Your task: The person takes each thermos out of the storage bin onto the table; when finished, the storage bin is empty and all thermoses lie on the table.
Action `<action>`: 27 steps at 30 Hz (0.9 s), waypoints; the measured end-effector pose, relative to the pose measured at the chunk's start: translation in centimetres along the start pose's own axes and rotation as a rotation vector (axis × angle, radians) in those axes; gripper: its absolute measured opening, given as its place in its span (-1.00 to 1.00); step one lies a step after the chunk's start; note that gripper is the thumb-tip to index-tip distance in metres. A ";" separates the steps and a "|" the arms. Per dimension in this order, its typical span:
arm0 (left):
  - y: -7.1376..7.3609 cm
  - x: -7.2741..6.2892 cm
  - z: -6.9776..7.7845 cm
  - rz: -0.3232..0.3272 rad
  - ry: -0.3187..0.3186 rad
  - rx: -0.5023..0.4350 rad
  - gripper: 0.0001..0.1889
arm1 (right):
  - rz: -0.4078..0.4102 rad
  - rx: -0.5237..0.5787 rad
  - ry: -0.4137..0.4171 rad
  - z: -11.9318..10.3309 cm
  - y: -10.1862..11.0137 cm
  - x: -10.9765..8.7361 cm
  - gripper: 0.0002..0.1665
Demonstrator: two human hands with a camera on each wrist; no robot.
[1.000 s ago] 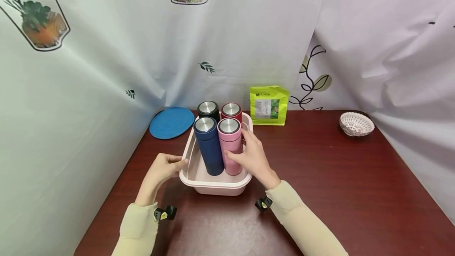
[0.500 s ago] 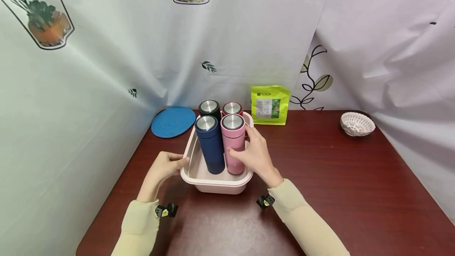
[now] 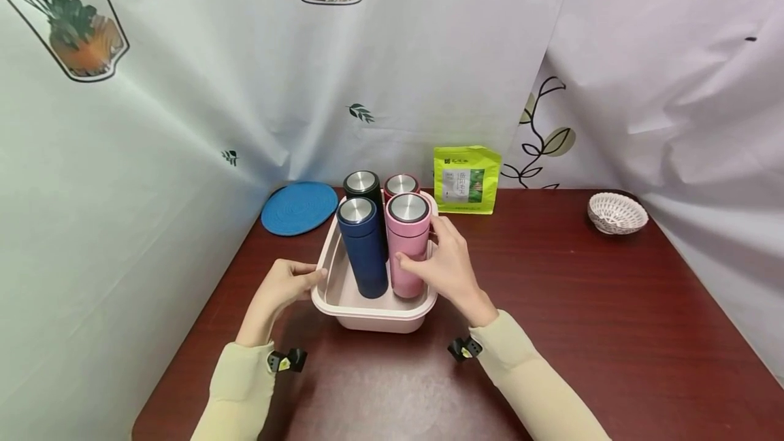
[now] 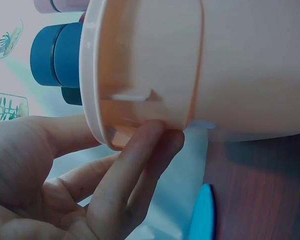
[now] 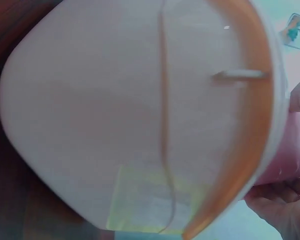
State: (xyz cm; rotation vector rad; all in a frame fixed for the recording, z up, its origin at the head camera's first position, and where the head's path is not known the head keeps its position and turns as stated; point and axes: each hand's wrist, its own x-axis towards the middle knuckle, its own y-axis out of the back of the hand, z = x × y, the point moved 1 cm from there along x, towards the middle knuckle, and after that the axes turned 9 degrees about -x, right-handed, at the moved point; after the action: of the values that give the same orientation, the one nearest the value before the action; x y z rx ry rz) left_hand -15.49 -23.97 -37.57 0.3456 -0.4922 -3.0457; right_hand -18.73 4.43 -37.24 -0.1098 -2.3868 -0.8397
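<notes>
1. Pink bottle (image 3: 409, 240) is in the right hand (image 3: 452, 265): thumb across the front, fingers curled round the right side and partly hidden, so a proper grip.
2. It's upright in the front right of the pale tub (image 3: 380, 314). Can't tell if its base touches the bottom.
3. Left hand (image 3: 286, 288) pinches the tub's left rim, fingertips (image 4: 152, 131) pressed on the outside wall under the lip.
4. Blue bottle (image 3: 365, 257) stands just beside the pink one, slim gap between; dark bottle (image 3: 363, 184) and red bottle (image 3: 401, 184) are behind.
5. Further out on the table (image 3: 551, 332): round blue mat (image 3: 299, 208), green pouch (image 3: 467, 179), woven bowl (image 3: 616, 215).
6. My read: one hand steadies the tub while the other positions the bottle, going in or out I honestly can't say. Next move calls for a steady rim hold and a straight up-or-down path, so the blue one doesn't get knocked.
</notes>
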 end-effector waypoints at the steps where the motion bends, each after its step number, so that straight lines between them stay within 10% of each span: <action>1: 0.0 0.0 0.0 -0.002 0.000 -0.003 -0.52 | 0.004 0.010 0.008 -0.1 0.1 0.0 -0.22; 27: 0.1 0.7 -0.3 -0.014 0.018 -0.029 -0.50 | 0.122 0.100 0.145 -4.4 4.2 0.4 -0.22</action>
State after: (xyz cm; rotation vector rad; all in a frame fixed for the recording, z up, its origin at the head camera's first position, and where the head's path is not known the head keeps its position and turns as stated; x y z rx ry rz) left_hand -16.15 -24.17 -37.98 0.3773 -0.4462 -3.0571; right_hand -15.66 5.14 -32.02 -0.1477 -2.2559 -0.6487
